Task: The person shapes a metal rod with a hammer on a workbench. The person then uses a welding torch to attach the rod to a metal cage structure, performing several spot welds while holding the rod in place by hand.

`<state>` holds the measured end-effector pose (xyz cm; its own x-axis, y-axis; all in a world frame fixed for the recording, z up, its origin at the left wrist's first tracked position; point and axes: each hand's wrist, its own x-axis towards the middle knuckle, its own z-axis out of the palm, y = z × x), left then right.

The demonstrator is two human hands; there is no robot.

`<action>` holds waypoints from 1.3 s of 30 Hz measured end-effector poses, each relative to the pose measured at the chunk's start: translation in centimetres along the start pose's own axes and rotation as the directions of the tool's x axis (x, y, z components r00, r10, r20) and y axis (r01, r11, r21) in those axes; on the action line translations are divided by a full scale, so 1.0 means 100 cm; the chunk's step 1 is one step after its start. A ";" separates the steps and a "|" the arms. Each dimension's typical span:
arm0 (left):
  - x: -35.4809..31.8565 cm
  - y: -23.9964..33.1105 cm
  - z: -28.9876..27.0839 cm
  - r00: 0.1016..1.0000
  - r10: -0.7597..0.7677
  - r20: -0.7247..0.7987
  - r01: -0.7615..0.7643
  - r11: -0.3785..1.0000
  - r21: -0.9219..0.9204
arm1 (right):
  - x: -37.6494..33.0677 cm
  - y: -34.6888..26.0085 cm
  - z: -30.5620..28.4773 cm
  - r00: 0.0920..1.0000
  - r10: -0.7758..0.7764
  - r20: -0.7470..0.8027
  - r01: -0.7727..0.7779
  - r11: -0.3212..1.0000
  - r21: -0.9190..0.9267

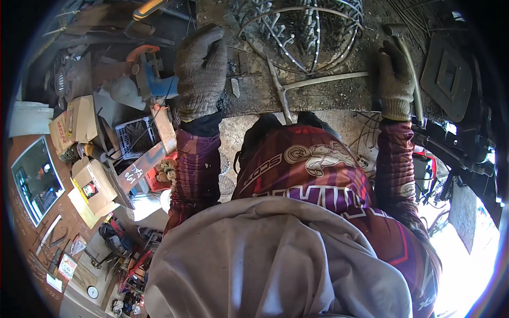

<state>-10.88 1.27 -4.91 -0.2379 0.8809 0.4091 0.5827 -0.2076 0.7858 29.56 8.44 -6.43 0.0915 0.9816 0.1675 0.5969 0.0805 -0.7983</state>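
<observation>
My left hand [201,71], in a grey knit work glove, rests on the dark workbench [339,100] left of the metalwork. Its fingers lie extended with a slight bend, and I see nothing in them. On the right, my gloved right hand [396,79] lies close beside a hammer [415,79], its fingers stretched toward the hammer's head. Between my hands, at the far side, stands a rounded frame of bent metal rods [310,40] around a cluster of knobbed rods. Nearer me lies a forked, pale rod [326,80], one end reaching past the bench edge.
A dark plate with a square opening [448,77] is at the right. To the left are a blue clamp-like tool [156,79], a white crate [135,138] and open cardboard boxes [94,185]. An orange-handled tool [148,9] lies at the far left.
</observation>
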 end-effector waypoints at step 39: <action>0.015 0.026 0.008 0.975 -0.024 0.220 -0.103 0.830 0.548 | 0.028 -0.040 0.019 0.975 -0.073 0.209 0.134 0.947 -0.294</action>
<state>-9.11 2.38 -2.58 -0.0752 0.9575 0.2784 0.9342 -0.0300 0.3555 25.94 11.20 -3.82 -0.1210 0.9876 0.1001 0.8113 0.1565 -0.5633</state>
